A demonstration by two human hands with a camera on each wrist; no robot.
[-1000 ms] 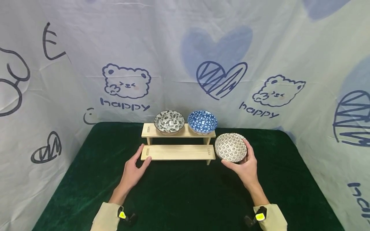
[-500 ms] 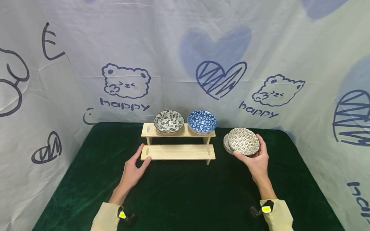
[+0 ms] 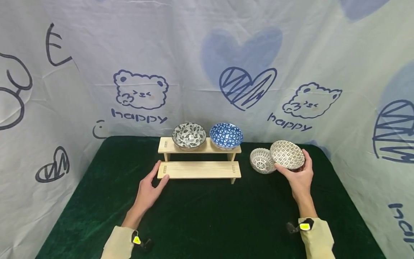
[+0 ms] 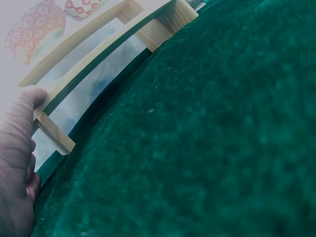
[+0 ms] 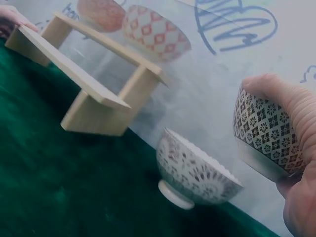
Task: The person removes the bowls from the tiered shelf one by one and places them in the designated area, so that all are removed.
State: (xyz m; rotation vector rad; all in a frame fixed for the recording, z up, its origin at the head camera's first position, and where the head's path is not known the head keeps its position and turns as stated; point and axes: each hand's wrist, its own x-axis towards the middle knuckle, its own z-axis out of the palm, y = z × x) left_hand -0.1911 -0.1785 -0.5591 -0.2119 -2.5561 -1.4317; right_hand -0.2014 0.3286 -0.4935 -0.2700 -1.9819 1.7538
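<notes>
Two complete "happy" captions (image 3: 139, 116) sit under cartoon bears (image 3: 141, 89) on a pale cloth backdrop (image 3: 191, 46); more lettering is cut off at the right edge, and an E-shaped letter (image 3: 57, 45) stands upper left. Blue hearts, solid and scribbled, decorate the same cloth. Yellow tags (image 3: 304, 226) on both wrists are too small to read. Dark green, velvety cloth (image 3: 207, 219) covers the surface. On it stands a two-tier light wooden stand (image 3: 199, 170), its upper step bearing a black-and-white leaf-patterned bowl (image 3: 189, 136) and a blue-and-white triangle-patterned bowl (image 3: 226, 136). The left hand (image 3: 148, 192), fingers extended and thumb spread, touches the lower step's left end. The right hand (image 3: 299, 176) grips a brown-and-white lattice-patterned bowl (image 3: 287, 154), tilted, near and apart from a grey-and-white bowl (image 3: 262, 160) right of the stand.
</notes>
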